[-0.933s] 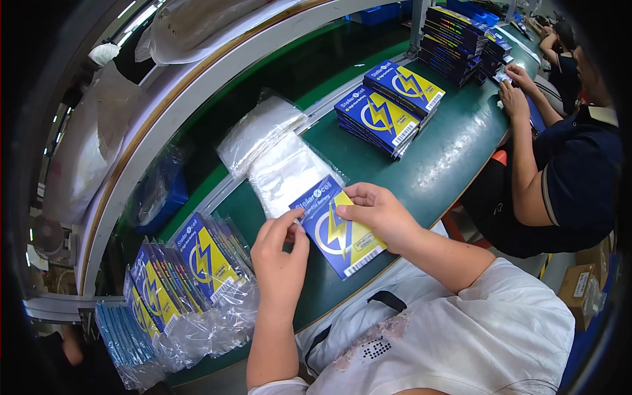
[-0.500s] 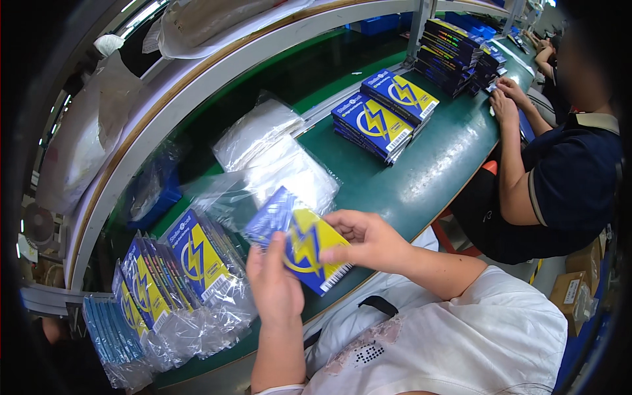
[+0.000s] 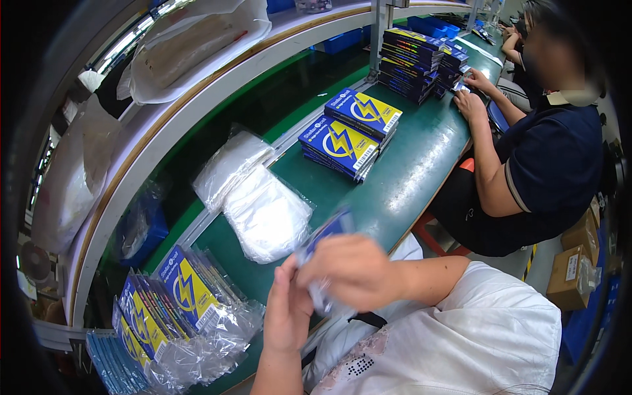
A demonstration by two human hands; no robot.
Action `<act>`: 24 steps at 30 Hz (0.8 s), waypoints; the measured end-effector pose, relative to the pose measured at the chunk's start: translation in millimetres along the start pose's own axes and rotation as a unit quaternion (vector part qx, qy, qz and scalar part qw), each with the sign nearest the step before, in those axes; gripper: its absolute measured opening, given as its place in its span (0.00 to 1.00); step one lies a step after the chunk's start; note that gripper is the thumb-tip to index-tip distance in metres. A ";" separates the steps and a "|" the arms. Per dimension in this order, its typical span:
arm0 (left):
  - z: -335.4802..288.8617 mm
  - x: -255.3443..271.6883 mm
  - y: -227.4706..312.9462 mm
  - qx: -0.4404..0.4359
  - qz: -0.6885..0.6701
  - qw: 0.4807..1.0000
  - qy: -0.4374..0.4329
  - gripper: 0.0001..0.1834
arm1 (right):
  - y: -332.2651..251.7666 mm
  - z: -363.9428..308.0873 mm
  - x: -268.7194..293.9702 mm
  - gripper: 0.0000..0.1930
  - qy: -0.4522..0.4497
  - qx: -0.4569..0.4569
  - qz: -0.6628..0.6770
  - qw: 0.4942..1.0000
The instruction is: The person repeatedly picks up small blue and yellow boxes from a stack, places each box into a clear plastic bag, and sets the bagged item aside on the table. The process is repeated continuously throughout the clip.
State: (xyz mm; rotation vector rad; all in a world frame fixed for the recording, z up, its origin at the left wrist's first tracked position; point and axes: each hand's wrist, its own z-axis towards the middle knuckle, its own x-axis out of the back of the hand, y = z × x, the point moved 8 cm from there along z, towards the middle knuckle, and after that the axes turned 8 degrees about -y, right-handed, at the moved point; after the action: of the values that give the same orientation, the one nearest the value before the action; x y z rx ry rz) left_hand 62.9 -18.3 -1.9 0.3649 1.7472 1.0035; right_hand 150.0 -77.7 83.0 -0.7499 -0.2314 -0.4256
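A flat blue-and-yellow box (image 3: 337, 224) in a clear plastic bag is held up in front of me, tilted nearly edge-on and blurred. My left hand (image 3: 287, 316) grips its near left side, thumb up. Across its front lies my right hand (image 3: 352, 271), smeared by motion, fingers bent in against the box and bag. Just beyond the hands is a pile of clear bags (image 3: 266, 214). To the left, bagged boxes (image 3: 187, 293) stand in a row, their loose bag ends toward me.
Stacks of unbagged boxes (image 3: 339, 146) lie farther along the green table (image 3: 401, 174), with taller stacks (image 3: 408, 62) behind. A co-worker (image 3: 550, 171) sits at the right, hands at the tall stacks. A shelf edge (image 3: 191, 108) arches over the left side. A blue bin (image 3: 141, 230) sits under it.
The box has turned from face-up to nearly edge-on. My right hand has moved left across its front, close to my left hand. The view has shifted a little.
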 end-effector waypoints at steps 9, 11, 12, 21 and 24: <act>-46.9 8.2 92.2 -0.221 0.201 0.935 0.190 0.35 | 5.8 10.3 7.5 0.16 -0.017 0.019 0.078 0.997; -64.0 20.0 115.2 -0.283 0.416 0.823 0.264 0.34 | 35.0 9.1 39.2 0.16 0.040 -0.085 0.028 0.995; -73.1 23.7 123.9 -0.306 0.514 0.745 0.296 0.33 | 48.1 8.0 53.5 0.16 0.089 -0.101 0.022 0.991; -49.2 19.4 107.7 -0.123 0.807 0.499 0.292 0.30 | 124.7 8.4 156.2 0.24 0.151 -0.247 -0.230 0.929; -22.2 -25.9 80.4 -0.171 0.817 0.538 0.123 0.26 | 158.9 7.5 177.8 0.37 0.068 -0.328 -0.505 0.795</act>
State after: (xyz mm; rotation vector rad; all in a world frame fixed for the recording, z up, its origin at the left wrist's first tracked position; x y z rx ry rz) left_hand 36.7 3.2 78.6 1.8361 0.8894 2.7121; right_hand 379.8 -20.4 54.1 -1.2421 -0.3469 -1.6444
